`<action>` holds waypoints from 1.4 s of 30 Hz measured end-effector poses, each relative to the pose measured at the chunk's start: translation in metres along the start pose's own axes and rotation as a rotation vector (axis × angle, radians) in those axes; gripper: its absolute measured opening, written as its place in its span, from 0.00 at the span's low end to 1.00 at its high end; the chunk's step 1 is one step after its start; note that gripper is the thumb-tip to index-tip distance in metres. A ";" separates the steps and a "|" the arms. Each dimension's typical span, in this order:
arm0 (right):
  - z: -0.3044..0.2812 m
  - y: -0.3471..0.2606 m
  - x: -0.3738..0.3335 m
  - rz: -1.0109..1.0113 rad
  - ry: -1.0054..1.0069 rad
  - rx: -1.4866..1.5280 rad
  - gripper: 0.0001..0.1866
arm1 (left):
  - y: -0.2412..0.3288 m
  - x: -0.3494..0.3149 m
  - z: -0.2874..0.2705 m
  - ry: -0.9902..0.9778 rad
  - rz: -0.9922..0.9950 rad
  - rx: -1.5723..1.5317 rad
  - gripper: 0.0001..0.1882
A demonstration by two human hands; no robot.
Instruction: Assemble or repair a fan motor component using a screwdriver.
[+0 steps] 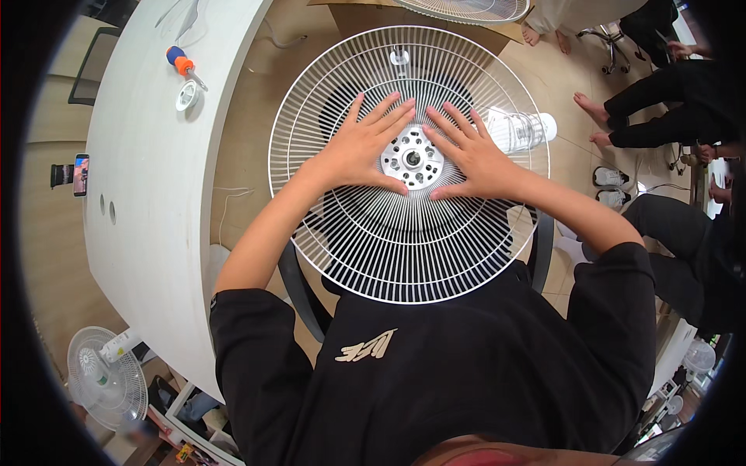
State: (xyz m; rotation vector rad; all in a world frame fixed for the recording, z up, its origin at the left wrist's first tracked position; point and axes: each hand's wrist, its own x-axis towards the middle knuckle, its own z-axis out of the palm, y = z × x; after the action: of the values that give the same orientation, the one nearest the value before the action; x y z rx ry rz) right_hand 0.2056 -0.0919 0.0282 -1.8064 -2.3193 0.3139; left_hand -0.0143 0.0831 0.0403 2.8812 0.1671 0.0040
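Note:
A large round white fan grille [420, 273] of thin radial wires lies across my lap, in front of my torso. Its centre is a silvery plate [413, 159] with several holes and a round opening in the middle. My left hand [365, 146] lies flat on the wires left of the plate, fingers spread, thumb near the plate's lower edge. On the other side my right hand [476, 161] rests with its fingers spread too, fingertips close to the plate. A white rounded part [544, 126] shows at the grille's right, partly behind the wires.
A white curved table [167, 233] stands to my left, bearing an orange-and-blue screwdriver [183, 64] and a small round white part [187, 96]. Another grille [466, 8] is at the top. A fan [105, 373] stands lower left. People sit at the right beside shoes [611, 179].

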 end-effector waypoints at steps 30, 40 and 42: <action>-0.031 0.003 0.016 -0.086 -0.049 0.118 0.56 | -0.005 0.003 -0.016 0.015 -0.080 -0.084 0.66; -0.006 -0.012 0.002 0.027 0.014 0.048 0.58 | -0.001 0.008 -0.022 -0.107 -0.090 -0.055 0.65; 0.000 -0.013 0.000 0.069 0.001 0.049 0.58 | 0.000 0.009 -0.026 -0.107 -0.094 -0.035 0.64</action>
State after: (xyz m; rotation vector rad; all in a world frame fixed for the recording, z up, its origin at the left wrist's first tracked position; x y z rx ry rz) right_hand 0.1931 -0.0947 0.0318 -1.8660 -2.2316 0.3774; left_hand -0.0055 0.0907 0.0657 2.8265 0.2794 -0.1633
